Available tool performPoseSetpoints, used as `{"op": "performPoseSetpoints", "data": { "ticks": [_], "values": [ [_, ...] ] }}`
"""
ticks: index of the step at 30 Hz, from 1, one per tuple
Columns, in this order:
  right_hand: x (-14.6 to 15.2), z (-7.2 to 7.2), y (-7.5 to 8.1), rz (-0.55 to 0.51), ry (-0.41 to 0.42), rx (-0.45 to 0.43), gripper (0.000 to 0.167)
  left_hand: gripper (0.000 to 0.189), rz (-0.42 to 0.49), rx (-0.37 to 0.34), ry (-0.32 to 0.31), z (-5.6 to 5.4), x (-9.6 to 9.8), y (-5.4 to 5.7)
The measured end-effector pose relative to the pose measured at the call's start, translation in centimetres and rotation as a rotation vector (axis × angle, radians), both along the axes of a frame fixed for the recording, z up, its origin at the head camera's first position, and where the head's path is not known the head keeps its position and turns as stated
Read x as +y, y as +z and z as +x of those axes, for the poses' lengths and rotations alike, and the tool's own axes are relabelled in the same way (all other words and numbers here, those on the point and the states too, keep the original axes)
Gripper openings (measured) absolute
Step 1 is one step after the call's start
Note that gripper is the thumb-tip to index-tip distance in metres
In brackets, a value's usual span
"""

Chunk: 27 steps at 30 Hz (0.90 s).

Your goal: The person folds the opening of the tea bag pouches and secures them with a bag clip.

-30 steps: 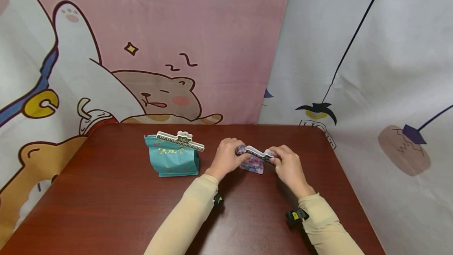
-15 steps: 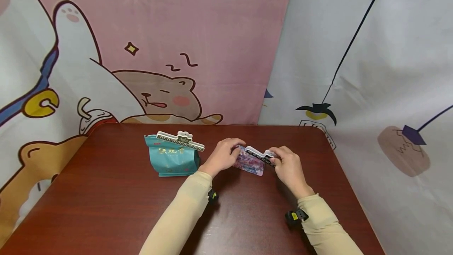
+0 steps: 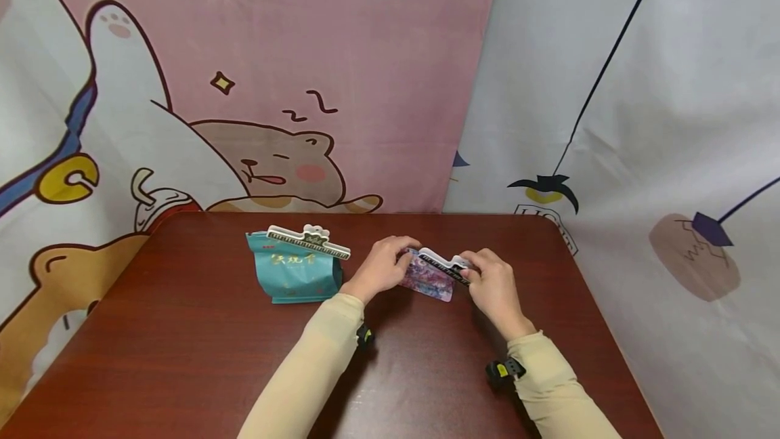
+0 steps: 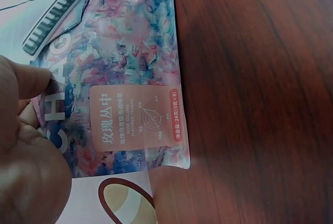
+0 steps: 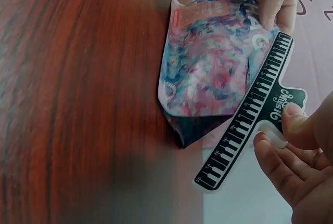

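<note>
A pink, blue and purple tea pouch [image 3: 429, 280] stands on the table in the head view. My left hand [image 3: 384, 264] pinches its top edge near the left corner; the thumb [image 4: 34, 78] lies on the printed front. My right hand [image 3: 492, 283] holds a black-and-white bag clip [image 3: 443, 264] by its handle, thumb on one side and fingers on the other. Piano keys are printed along the long bar of the clip [image 5: 244, 115]. That bar slants across the right part of the pouch's top in the right wrist view.
To the left stands a teal pouch [image 3: 298, 276] with a similar piano-key clip [image 3: 309, 241] across its top. The dark red-brown table [image 3: 183, 351] ends at cartoon-printed curtains [image 3: 390, 87] behind and at the sides.
My left hand has shifted left along the pouch's top, and more of the pouch front shows. My right hand keeps its hold on the clip, nearly still.
</note>
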State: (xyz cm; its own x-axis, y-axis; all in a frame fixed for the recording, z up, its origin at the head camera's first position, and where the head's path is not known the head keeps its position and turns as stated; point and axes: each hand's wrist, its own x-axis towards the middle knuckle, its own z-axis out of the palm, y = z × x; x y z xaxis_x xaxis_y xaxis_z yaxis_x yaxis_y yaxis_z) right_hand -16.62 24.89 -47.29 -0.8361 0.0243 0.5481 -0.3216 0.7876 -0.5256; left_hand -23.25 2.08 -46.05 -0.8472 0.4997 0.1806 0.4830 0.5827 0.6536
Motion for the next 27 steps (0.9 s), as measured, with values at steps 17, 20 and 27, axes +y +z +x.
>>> {"op": "performPoseSetpoints", "data": {
  "ticks": [17, 20, 27],
  "values": [
    [-0.9, -0.2, 0.6, -0.004, 0.016, 0.002, 0.021, 0.027, -0.013, 0.018, 0.003, 0.0, 0.1, 0.0],
    [-1.0, -0.3, 0.6, -0.010, 0.017, 0.002, 0.021, 0.027, -0.013, 0.038, -0.003, 0.0, 0.2, 0.0],
    [-1.2, -0.4, 0.7, -0.029, 0.021, 0.005, 0.020, 0.026, 0.003, 0.068, -0.003, 0.0, 0.1, 0.1]
  ]
}}
